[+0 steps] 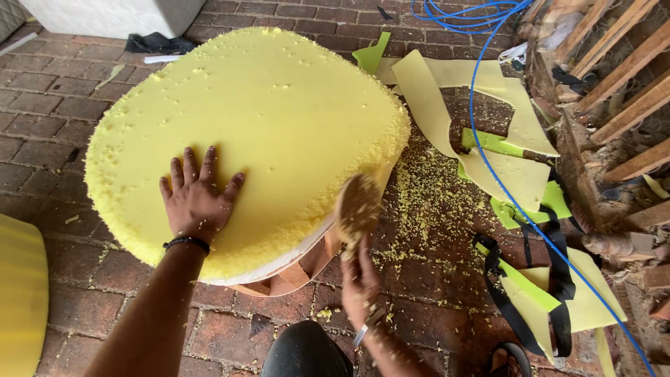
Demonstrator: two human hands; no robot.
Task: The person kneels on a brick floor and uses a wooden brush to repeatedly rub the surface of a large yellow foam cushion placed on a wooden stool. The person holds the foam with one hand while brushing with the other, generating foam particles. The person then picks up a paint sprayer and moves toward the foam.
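Left hand [196,197], flat and open, fingers spread, palm pressed on top of the yellow foam cushion [265,119], near its closer edge; dark bracelet [187,243] around the wrist. Right hand [360,279], blurred, closed around the handle of a round tool [356,207], its disc dusted with yellow crumbs and held against the cushion's right-hand edge. Exact kind of tool not clear from the blur. Metal watch band [366,328] on that wrist.

Cushion itself large, thick, rounded at the corners, surface pitted and rough, resting on a wooden frame [293,274] that peeked out beneath its closer edge. Brick floor [49,105] under everything. Yellow foam crumbs [426,209] scattered thickly on the bricks just right of the cushion. Farther right of the cushion, thin pale yellow foam offcuts [433,98] lying in curved strips, mixed with bright green pieces [488,142] and black straps [551,269]. Blue hose [488,167] running across those offcuts, from beyond the cushion's far right corner down toward the lower right. Wooden slats [621,77] stacked well to the right of the cushion. Dark cloth [157,44] and a white block [105,14] beyond the cushion's far edge. Another yellow foam piece [21,293] partly seen to the left of the cushion.
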